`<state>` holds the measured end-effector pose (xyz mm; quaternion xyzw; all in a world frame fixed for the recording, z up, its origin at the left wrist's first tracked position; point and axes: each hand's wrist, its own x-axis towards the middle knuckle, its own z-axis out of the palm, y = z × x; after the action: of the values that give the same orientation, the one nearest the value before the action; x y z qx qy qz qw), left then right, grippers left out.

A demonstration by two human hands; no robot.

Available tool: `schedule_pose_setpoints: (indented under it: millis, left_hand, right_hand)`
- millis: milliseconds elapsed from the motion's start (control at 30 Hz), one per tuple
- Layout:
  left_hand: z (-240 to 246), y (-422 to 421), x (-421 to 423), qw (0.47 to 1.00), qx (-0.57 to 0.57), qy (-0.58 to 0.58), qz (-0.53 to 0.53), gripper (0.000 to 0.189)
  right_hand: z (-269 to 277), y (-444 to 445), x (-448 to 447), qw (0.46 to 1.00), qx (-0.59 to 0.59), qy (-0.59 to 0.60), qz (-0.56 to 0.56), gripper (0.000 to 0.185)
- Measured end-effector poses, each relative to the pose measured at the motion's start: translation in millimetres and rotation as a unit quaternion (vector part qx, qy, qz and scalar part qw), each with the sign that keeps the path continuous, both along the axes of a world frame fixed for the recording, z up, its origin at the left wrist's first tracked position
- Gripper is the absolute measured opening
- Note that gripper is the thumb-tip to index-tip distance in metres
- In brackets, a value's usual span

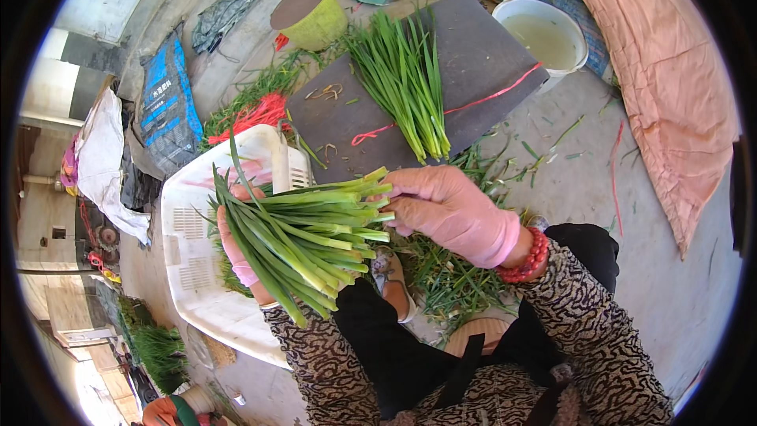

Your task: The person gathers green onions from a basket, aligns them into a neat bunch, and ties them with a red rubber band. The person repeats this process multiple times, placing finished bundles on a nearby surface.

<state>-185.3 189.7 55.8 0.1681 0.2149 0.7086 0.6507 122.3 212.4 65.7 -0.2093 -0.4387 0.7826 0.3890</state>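
Observation:
A loose bunch of garlic chives point(307, 222) lies across my left hand point(236, 248), its pale cut ends fanned out to the right. My left hand is in a pink glove, partly covered by the leaves, and is closed around the bunch above a white plastic basket point(183, 296). At the cut ends, my right hand point(452, 213), also gloved in pink, pinches stalk tips between thumb and fingers. Beyond my hands, a second chive bunch point(408, 89) rests on a dark board point(473, 29), over a red tie strip point(497, 94).
Red strips point(260, 115) lie behind the basket. A yellow-green bucket point(313, 21) and a white bucket of cloudy water point(547, 41) stand farther off. Chive scraps point(455, 278) cover the floor by my feet. Pink cloth point(662, 83) hangs at right; a blue-and-black printed sack point(168, 106) lies left.

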Motion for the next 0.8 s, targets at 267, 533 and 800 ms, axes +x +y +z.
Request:
schedule_pose_setpoints:
  millis: [267,533,800]
  left_hand:
    - [-11,-7,-31,0.993,0.089,0.077,-0.033,0.034]
    - [18,0,7,0.991,-0.049,0.056,0.111,0.026]
    - [14,8,4,0.997,0.051,0.043,0.025,0.028]
  right_hand:
    - [36,6,48,0.988,0.004,-0.017,0.156,0.019]
    - [25,-10,18,0.989,-0.023,-0.051,0.14,0.034]
    - [24,-19,3,0.987,-0.109,0.027,0.114,0.03]
